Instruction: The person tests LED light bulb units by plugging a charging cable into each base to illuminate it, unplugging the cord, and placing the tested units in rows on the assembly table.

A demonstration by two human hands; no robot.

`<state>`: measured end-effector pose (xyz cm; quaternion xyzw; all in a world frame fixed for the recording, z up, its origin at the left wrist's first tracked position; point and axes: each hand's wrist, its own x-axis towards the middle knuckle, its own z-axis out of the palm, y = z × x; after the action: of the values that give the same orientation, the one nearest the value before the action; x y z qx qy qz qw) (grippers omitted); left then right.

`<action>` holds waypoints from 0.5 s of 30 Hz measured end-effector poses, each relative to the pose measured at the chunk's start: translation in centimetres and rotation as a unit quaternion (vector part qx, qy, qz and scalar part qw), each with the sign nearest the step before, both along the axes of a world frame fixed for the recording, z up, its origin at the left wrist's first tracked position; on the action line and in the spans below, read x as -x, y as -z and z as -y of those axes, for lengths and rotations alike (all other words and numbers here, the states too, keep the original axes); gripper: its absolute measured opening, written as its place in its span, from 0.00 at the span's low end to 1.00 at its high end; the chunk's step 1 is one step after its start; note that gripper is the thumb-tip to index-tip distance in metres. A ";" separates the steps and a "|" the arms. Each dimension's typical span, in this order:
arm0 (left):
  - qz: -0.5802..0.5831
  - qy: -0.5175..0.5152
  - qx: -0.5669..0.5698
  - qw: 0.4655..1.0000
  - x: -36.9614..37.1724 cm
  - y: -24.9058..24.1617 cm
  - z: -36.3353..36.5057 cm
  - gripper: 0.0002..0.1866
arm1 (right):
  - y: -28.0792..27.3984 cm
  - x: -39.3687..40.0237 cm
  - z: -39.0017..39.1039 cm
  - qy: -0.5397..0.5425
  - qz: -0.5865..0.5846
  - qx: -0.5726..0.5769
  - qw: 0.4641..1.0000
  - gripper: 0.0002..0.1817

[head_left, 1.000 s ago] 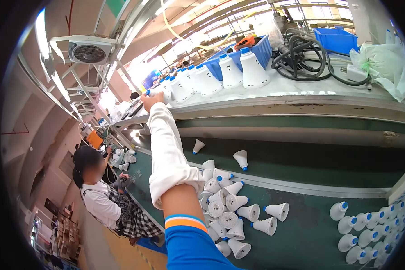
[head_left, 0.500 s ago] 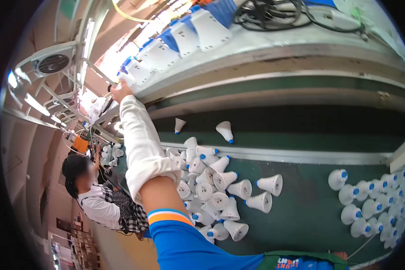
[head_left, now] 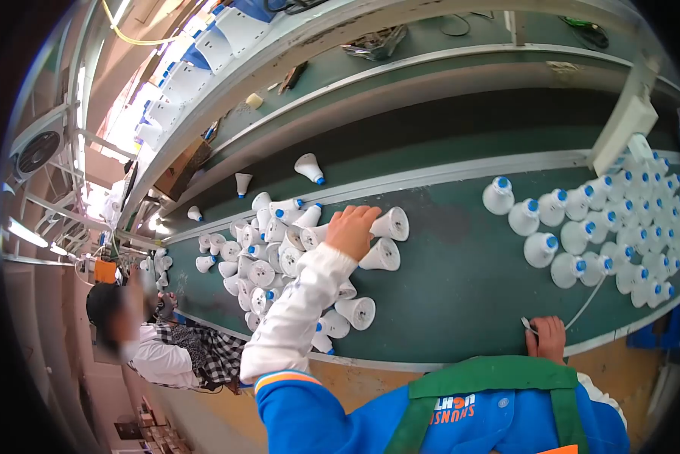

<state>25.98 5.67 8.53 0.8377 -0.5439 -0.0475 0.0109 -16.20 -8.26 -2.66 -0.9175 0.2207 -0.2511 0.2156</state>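
The left hand (head_left: 353, 231) had moved from the shelf (head_left: 230, 85) to the white cones (head_left: 291, 259), fingers bent, hold unclear; the right hand (head_left: 549, 337) gripped a cable (head_left: 528, 324), fingers curled; the blue bin (head_left: 258, 7) hid its contents.

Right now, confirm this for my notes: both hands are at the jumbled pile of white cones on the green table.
Not both: the right hand is away from the pile, at the table's near edge beside a white cord, as the head view shows. The left hand is indeed at the jumbled white cones on the green table.
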 end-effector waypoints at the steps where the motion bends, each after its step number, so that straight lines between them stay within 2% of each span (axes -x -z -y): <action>1: -0.002 -0.010 -0.014 1.000 -0.6 1.3 0.5 0.28 | -0.2 0.0 0.0 0.002 0.009 -0.005 1.000 0.12; 2: -0.004 -0.020 -0.027 0.999 -1.2 2.8 1.2 0.28 | -0.3 0.1 0.0 0.005 0.018 -0.010 1.000 0.10; 4: -0.088 -0.001 -0.048 0.995 -5.6 8.3 1.4 0.30 | -0.1 0.3 -0.3 0.013 0.026 -0.020 0.999 0.09; 5: -0.128 0.008 -0.057 0.990 -7.0 9.5 1.7 0.30 | -0.2 0.4 -0.3 0.018 0.031 -0.022 0.999 0.08; 8: -0.142 -0.048 -0.117 0.982 -6.5 7.6 3.2 0.33 | -0.9 0.3 -0.5 0.019 0.040 -0.025 0.999 0.08; 9: -0.130 -0.062 -0.099 0.985 -5.4 6.8 3.5 0.30 | -1.0 0.3 -0.5 0.016 0.048 -0.023 0.998 0.08; 12: -0.188 -0.058 0.025 0.980 -0.6 2.6 4.7 0.27 | -0.7 0.5 -0.4 0.008 0.056 -0.026 0.998 0.08; 13: -0.150 -0.027 0.033 0.988 2.7 0.0 5.2 0.24 | -0.8 0.5 -0.3 0.002 0.057 -0.025 0.998 0.08; 15: -0.096 0.075 0.039 0.992 8.2 -2.3 5.7 0.24 | -1.1 0.7 -0.2 -0.010 0.052 -0.027 0.998 0.08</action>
<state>17.80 -0.02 10.85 0.7849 -0.6032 -0.1072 0.0927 -16.95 -8.07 -1.61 -0.8990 0.2070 -0.2904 0.2542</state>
